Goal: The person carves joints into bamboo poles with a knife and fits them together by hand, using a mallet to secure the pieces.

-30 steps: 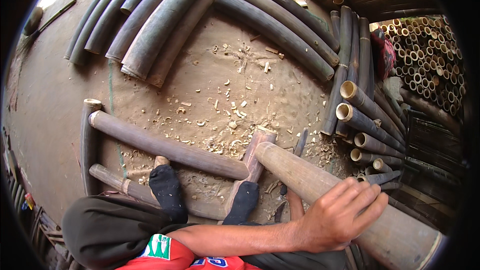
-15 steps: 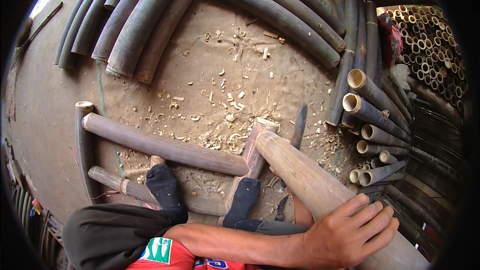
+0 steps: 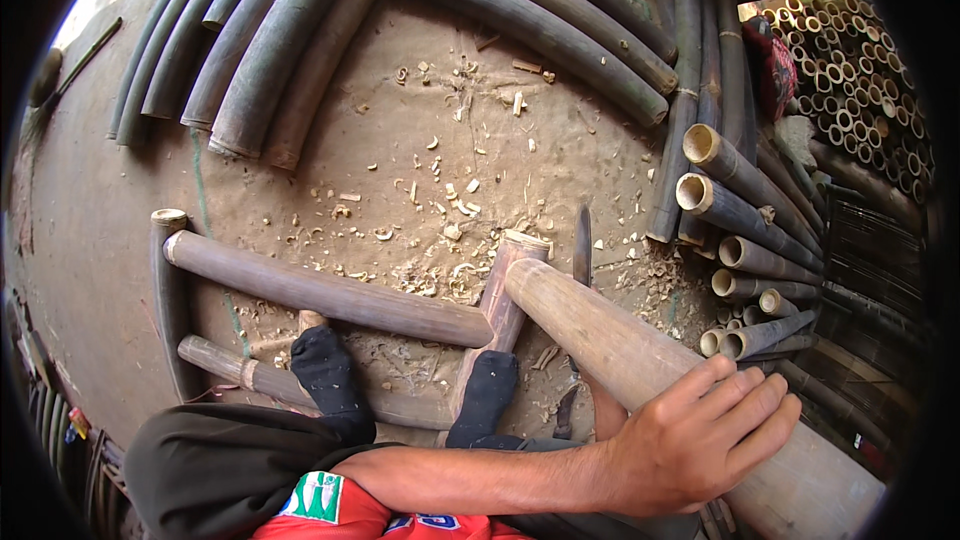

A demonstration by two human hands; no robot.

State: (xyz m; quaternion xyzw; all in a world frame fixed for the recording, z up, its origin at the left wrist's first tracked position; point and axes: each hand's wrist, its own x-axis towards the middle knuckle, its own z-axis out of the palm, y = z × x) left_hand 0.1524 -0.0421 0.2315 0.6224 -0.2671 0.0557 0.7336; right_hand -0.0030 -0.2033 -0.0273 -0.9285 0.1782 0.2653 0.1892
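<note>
A thick, pale brown bamboo pole [image 3: 610, 325] slants from the middle of the view to the lower right. My left hand [image 3: 695, 435] reaches across my body and wraps its fingers over the top of this pole. The pole's far end rests against an upright bamboo post [image 3: 500, 310] of a low bamboo frame. My right forearm [image 3: 606, 412] shows beneath the pole, whose bulk hides the hand and its fingers. Past the pole's other side rises the narrow dark blade of a machete [image 3: 583, 240]; its handle is hidden, but it moves as if held by that hand.
My socked feet [image 3: 325, 370] press against the frame's rails [image 3: 330, 285]. Pale shavings [image 3: 455, 230] litter the ground. Dark bamboo poles [image 3: 290, 50] lie at the far side, more cut poles [image 3: 745, 200] are stacked at right, and a dark tool [image 3: 565, 412] lies near my right foot.
The machete blade has swung slightly left and turned more edge-on. The right hand's fingers, partly seen earlier, are now hidden behind the pole. My left hand keeps its hold.
</note>
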